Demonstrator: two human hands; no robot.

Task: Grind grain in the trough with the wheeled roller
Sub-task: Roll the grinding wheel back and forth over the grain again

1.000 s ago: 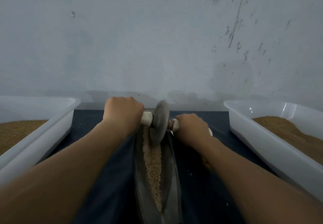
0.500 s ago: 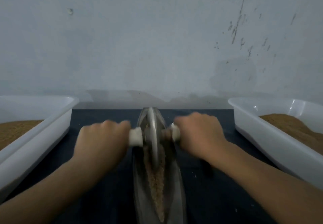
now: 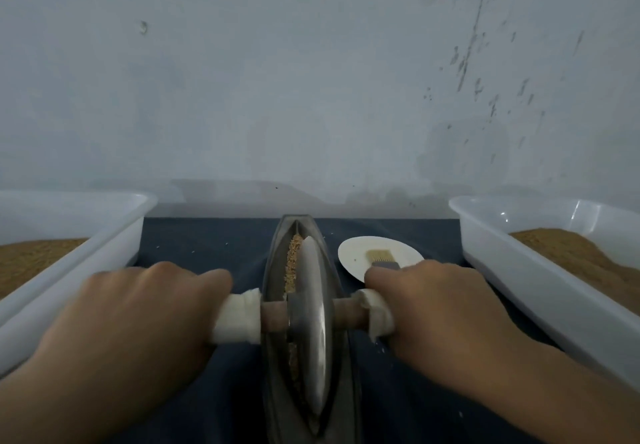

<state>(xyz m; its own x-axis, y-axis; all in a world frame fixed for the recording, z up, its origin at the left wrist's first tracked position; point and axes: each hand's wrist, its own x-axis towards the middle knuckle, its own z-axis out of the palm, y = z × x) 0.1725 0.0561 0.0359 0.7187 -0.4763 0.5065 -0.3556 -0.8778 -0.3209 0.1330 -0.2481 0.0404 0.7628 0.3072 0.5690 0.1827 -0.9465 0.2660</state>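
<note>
Metal disc roller (image 3: 310, 326) in boat-shaped trough (image 3: 277, 253)

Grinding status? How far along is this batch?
Done: grain is loaded in the trough. In hand: left hand and right hand grip the wrapped handles of the wheeled roller, whose wheel sits in the groove about mid-trough. Left: grain at the far end looks coarse, so more passes are likely needed. The brush lies on the plate, not in use.

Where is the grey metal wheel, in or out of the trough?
In: grey metal wheel stands upright inside the long metal trough, grain beside it.
</note>
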